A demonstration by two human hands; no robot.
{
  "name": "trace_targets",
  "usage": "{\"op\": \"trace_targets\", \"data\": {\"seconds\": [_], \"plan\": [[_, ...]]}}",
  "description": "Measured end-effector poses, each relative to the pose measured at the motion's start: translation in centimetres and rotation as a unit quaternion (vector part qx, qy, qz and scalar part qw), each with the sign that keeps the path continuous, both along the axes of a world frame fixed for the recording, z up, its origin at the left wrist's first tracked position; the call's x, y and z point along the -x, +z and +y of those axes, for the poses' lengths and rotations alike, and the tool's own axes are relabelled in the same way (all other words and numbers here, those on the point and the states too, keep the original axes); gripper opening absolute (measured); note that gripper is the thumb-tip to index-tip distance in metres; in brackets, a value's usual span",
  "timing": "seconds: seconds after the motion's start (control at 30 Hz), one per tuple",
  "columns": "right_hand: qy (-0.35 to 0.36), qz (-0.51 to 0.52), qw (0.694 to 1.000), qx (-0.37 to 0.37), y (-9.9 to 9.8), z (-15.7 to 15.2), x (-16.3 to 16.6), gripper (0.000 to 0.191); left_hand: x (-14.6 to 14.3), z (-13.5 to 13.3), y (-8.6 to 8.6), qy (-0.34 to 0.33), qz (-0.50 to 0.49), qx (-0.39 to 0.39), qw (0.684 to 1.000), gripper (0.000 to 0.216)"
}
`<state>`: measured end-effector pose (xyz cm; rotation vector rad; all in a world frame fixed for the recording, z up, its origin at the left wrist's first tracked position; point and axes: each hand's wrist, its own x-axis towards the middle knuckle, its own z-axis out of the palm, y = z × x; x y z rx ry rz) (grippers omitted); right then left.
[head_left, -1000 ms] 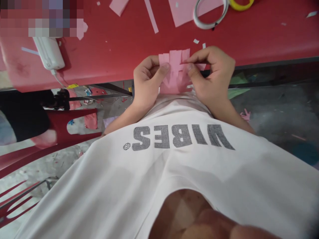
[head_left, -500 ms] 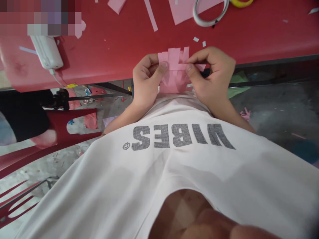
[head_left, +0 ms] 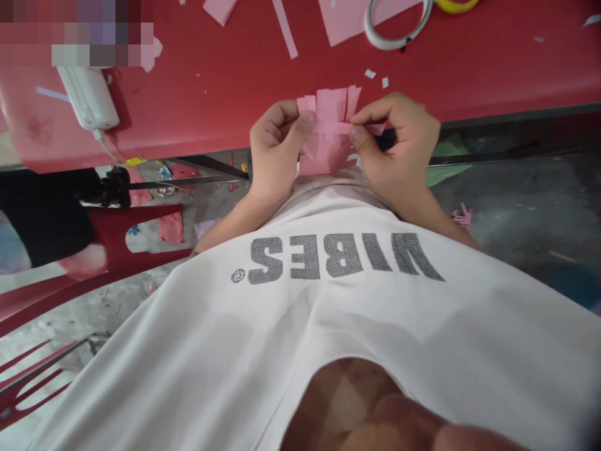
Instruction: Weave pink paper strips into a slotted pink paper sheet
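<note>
A piece of pink paper (head_left: pixel 328 156), cut into upright strips along its far side, is held between my hands at the table's near edge. My left hand (head_left: pixel 278 141) pinches its left side, thumb on top. A narrow pink paper strip (head_left: pixel 342 128) runs crosswise over the upright strips. Its right part is pinched between thumb and forefinger of my right hand (head_left: pixel 397 134), and its end sticks out past those fingers. The crosswise strip's left end lies at my left thumb. The lower fingers of both hands are partly hidden.
On the red table (head_left: pixel 225 81) lie a white ring (head_left: pixel 399 44), a yellow ring (head_left: pixel 455 6), a pink sheet (head_left: pixel 342 22), a loose pink strip (head_left: pixel 285 28) and small paper scraps. A white device with a cable (head_left: pixel 91 100) is at left. A red chair (head_left: pixel 117 250) stands below left.
My right hand has shifted slightly left and down with the crosswise strip. The rightmost upright strips now lean and fan out to the right. My left hand stays almost still.
</note>
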<state>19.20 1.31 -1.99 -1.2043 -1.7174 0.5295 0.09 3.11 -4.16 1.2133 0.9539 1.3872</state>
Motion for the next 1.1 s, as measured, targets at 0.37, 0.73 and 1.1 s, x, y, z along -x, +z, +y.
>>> {"op": "trace_targets", "data": {"seconds": [0.37,0.73,1.1], "plan": [[-0.022,0.007,0.999,-0.038,-0.3,0.1,0.3,0.012,0.1,0.4,-0.4,0.021,0.01,0.003,1.0,0.025],[-0.035,0.029,0.999,-0.025,-1.0,0.1,0.4,0.018,0.0,0.3,-0.2,0.014,0.046,0.005,0.999,0.031],[-0.006,0.162,0.987,0.008,-1.9,0.9,1.0,0.04,-0.1,-0.2,0.1,-0.033,0.018,0.026,0.999,0.03]]}}
